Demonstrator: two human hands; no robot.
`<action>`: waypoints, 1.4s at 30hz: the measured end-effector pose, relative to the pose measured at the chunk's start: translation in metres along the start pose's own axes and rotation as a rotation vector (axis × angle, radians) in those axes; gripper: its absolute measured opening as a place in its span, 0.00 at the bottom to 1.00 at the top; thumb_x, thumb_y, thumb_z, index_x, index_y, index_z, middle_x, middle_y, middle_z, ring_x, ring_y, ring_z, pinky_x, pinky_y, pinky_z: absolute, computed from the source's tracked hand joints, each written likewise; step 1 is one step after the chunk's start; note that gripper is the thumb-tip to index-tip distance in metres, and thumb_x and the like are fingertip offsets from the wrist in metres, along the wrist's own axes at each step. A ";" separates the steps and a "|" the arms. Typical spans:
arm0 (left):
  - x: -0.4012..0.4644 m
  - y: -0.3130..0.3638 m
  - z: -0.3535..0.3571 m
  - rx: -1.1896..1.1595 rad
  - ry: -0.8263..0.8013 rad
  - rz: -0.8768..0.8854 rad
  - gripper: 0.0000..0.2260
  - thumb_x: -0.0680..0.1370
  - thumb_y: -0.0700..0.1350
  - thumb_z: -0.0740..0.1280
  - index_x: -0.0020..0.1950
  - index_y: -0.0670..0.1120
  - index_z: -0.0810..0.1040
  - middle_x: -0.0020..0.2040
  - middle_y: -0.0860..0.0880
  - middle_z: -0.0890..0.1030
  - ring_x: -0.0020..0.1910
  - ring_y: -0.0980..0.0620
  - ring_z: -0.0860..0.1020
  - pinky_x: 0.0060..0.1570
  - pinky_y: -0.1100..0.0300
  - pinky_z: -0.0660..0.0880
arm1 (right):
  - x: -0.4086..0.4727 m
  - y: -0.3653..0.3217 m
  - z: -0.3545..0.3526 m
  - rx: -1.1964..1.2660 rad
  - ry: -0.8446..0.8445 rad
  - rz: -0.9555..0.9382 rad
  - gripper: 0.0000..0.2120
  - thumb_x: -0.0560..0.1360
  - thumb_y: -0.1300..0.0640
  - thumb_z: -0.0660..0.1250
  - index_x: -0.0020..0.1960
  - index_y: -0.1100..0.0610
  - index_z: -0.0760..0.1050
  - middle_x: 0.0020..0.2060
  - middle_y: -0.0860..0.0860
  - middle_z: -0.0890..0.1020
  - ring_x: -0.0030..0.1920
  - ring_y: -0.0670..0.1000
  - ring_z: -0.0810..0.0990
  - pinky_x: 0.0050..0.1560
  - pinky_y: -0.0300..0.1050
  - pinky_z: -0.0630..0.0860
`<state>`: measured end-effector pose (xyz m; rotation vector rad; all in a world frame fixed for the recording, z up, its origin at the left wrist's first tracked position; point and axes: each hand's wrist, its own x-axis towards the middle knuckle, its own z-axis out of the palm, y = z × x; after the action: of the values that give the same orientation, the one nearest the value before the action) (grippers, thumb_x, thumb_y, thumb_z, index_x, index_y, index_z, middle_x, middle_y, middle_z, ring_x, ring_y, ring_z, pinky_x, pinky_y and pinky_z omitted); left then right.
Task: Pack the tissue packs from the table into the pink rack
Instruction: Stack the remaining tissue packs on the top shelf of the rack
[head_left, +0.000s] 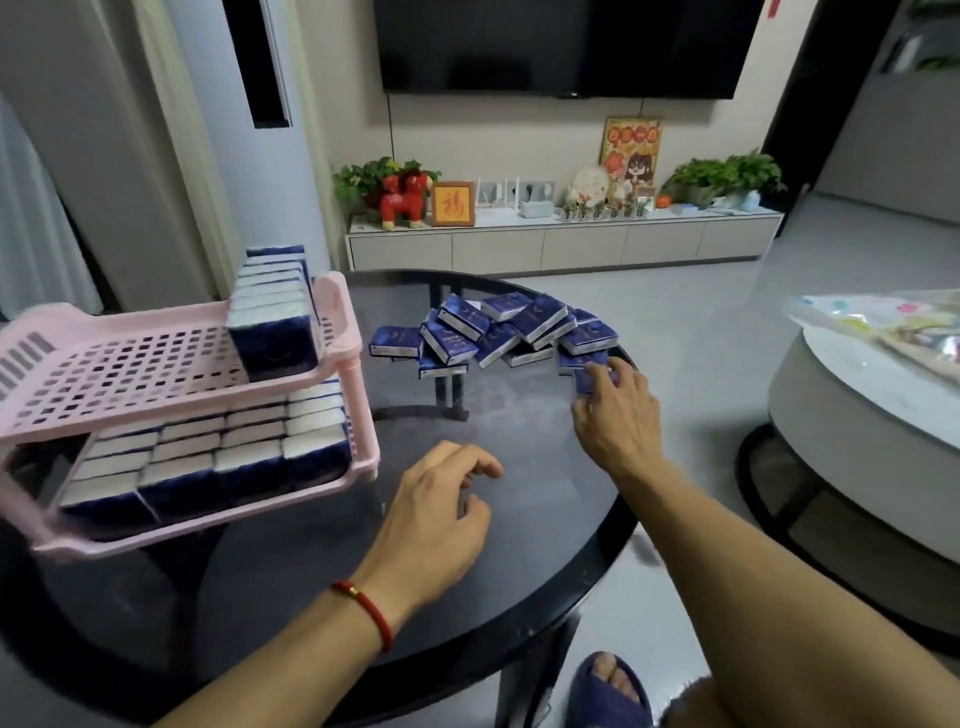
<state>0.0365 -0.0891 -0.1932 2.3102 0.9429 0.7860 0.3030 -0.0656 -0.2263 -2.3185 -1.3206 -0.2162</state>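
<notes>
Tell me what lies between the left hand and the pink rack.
In the head view, only bare dark tabletop separates the left hand from the pink rack.

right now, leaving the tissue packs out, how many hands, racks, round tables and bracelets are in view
hands: 2 (left hand, right hand gripping a tissue pack)
pink rack: 1
round tables: 2 (dark table, white table)
red bracelet: 1
total: 6

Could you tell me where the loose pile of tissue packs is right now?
In the head view, the loose pile of dark blue tissue packs lies on the round black table's far side, right of the pink rack.
</notes>
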 end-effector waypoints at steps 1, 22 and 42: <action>0.001 0.003 0.004 0.001 -0.014 0.015 0.16 0.76 0.34 0.65 0.56 0.52 0.80 0.55 0.57 0.77 0.55 0.58 0.76 0.57 0.61 0.76 | -0.001 -0.001 -0.006 0.067 0.018 -0.010 0.19 0.79 0.52 0.63 0.70 0.54 0.73 0.69 0.57 0.73 0.67 0.62 0.72 0.63 0.58 0.73; 0.039 0.098 0.315 -0.113 -0.559 -0.074 0.17 0.81 0.39 0.65 0.69 0.51 0.76 0.70 0.49 0.74 0.70 0.49 0.72 0.65 0.59 0.70 | -0.152 0.318 0.099 0.111 -0.646 0.646 0.15 0.79 0.55 0.64 0.62 0.59 0.81 0.60 0.57 0.83 0.60 0.58 0.80 0.57 0.47 0.75; 0.033 0.010 0.422 -0.095 -0.537 -0.527 0.19 0.80 0.37 0.63 0.71 0.50 0.74 0.68 0.48 0.74 0.67 0.48 0.73 0.58 0.62 0.70 | -0.141 0.387 0.236 0.126 -0.339 0.573 0.13 0.72 0.63 0.68 0.56 0.54 0.77 0.52 0.55 0.75 0.50 0.60 0.77 0.51 0.51 0.76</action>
<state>0.3454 -0.1727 -0.4708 1.8986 1.1425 -0.0116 0.5353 -0.2327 -0.6056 -2.5801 -0.7203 0.4458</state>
